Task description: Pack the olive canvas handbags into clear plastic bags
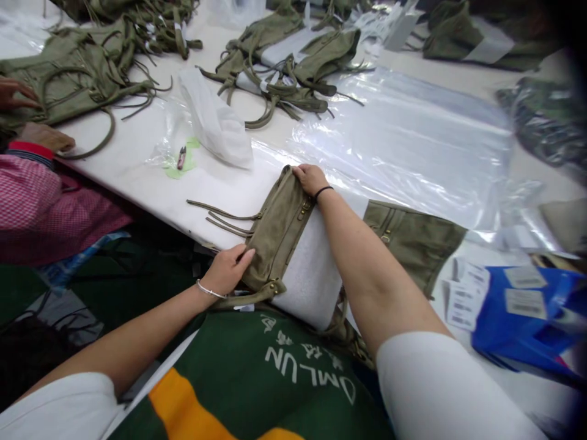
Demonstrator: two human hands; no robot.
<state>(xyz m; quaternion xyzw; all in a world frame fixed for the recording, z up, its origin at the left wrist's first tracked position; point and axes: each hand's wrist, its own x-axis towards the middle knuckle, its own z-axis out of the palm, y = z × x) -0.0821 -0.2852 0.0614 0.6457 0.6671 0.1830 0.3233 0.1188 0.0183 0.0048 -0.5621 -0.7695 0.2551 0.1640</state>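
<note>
An olive-green bag (277, 229) with brass fittings lies at the near edge of the white table (137, 165), partly folded over a white foam sheet (312, 269). My left hand (227, 269) grips the bag's near corner, fingers curled over the fabric. My right hand (310, 179) presses on the bag's far corner, fingers bent over its edge. The rest of the bag (413, 238) spreads out to the right of my forearm. Thin straps (220, 217) trail off to the left.
Several more olive bags (284, 61) lie heaped across the far table, among clear plastic sheets (413, 140). A white pouch (215, 122) and small snips (181, 157) sit left of centre. Another person's hands (18, 95) rest at far left. A blue bin (527, 318) of tags stands right.
</note>
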